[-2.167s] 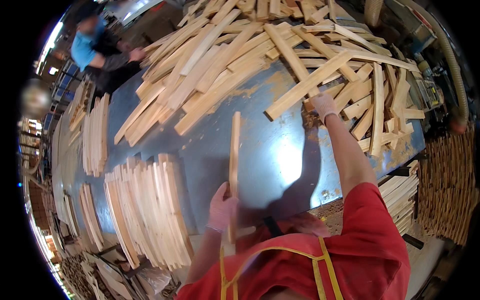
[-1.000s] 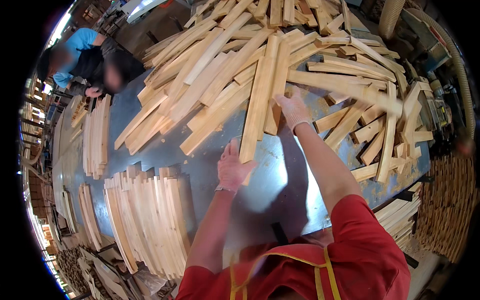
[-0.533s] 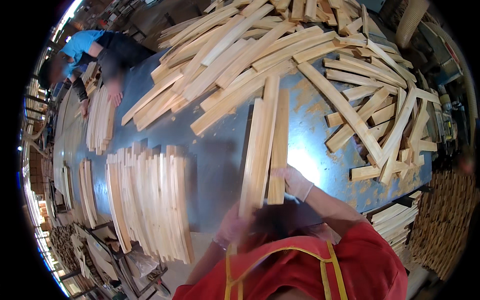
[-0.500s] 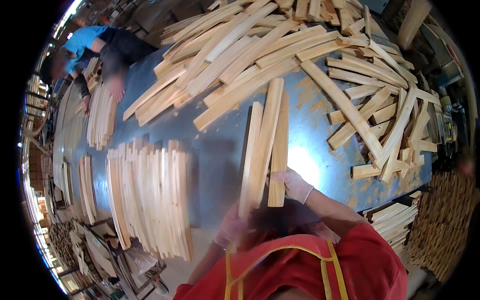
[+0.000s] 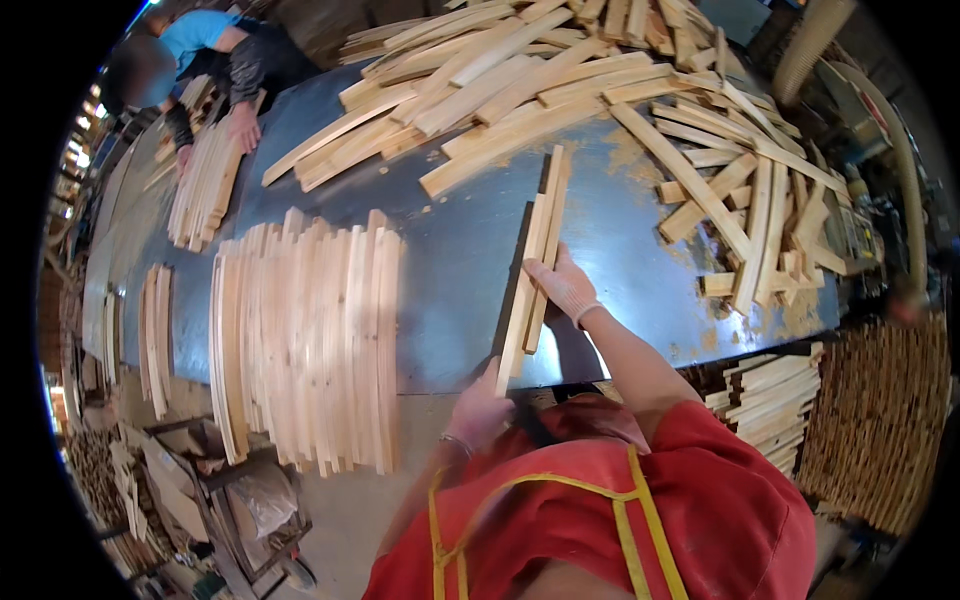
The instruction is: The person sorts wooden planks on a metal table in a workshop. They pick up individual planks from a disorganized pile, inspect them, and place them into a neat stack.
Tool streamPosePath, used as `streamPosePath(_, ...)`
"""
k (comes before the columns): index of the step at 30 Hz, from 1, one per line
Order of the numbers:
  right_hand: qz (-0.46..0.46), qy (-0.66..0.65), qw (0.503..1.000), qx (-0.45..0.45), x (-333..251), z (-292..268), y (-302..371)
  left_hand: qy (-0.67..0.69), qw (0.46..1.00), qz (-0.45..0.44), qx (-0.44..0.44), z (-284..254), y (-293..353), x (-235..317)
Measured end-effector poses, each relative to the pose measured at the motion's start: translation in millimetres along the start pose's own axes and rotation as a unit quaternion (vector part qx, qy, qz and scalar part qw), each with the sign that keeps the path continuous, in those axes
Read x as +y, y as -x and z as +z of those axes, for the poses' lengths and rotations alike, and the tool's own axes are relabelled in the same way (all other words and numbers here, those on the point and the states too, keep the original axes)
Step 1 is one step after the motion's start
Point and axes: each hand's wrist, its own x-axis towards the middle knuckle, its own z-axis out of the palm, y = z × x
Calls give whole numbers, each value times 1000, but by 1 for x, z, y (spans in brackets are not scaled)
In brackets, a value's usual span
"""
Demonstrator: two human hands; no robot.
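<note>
Two or three pale wooden slats (image 5: 522,310) lie side by side over the near part of the table, their far ends pointing away from me. My left hand (image 5: 482,412), in a pale glove, is closed around their near end just off the table's front edge. Farther along, my gloved right hand (image 5: 568,287) grips the slats from the right, thumb across the top and fingers mostly hidden behind. The slats are close together now, with narrow edges facing up. To their left, a broad row of aligned slats (image 5: 310,350) lies on the table and overhangs its front edge.
Loose slats (image 5: 550,95) are heaped at the back of the blue-grey table (image 5: 450,290), with a crossed pile (image 5: 715,200) on the right. A co-worker (image 5: 205,40) handles slats at far left. A cart (image 5: 215,490) stands below left; stacked wood (image 5: 765,400) sits below right.
The slats were fanned apart with a gap and now lie together, turned onto their edges. My right hand has moved farther along them, away from me. The view has shifted slightly.
</note>
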Motion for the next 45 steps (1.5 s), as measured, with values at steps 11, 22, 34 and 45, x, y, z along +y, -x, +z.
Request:
streamPosePath(11,-84,198,934,-284,-42,158,78,-418,846,36,329,-27,60,-84)
streamPosePath(22,-208,240,924,212,-29,-171,-82,-521,771,-136,341,-25,-21,-81)
streamPosePath(34,54,240,942,228,73,-219,-57,-460,823,-184,278,-55,2,-87)
streamPosePath(45,-40,117,937,-325,-16,80,123,-391,844,19,367,-71,15,-118)
